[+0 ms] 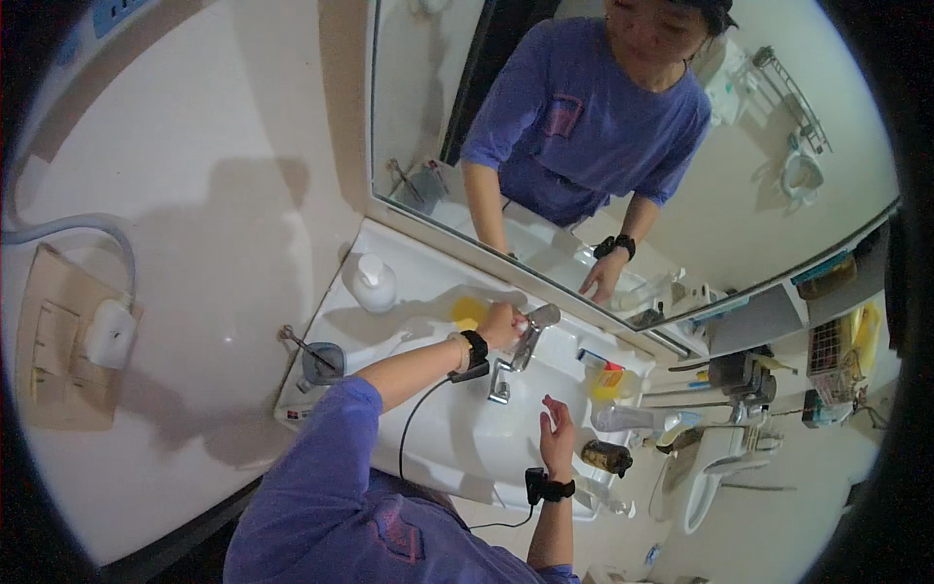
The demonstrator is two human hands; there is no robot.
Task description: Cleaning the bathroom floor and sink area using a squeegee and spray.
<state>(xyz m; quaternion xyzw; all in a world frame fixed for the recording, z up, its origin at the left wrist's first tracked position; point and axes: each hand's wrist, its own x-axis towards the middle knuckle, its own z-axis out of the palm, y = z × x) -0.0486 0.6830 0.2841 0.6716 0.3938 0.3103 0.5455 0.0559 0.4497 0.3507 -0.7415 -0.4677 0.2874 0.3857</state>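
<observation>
My left hand (500,327) reaches over the white washbasin (438,428) to the chrome faucet (532,341), its fingers curled against the faucet's side. Something small and whitish shows at those fingertips, too little of it to name. Just left of this hand lies a yellow object (469,312) on the basin's ledge. Over the right part of the bowl is my right hand (557,435), holding nothing, its fingers apart. Each wrist wears a black band with a small device and a cable.
On the left ledge stand a white pump bottle (375,284) and a grey cup (322,363). A yellow cup (610,386), a clear bottle (623,419) and a dark jar (606,456) stand right. A mirror (623,224) hangs behind; a toilet (705,477) is farther right.
</observation>
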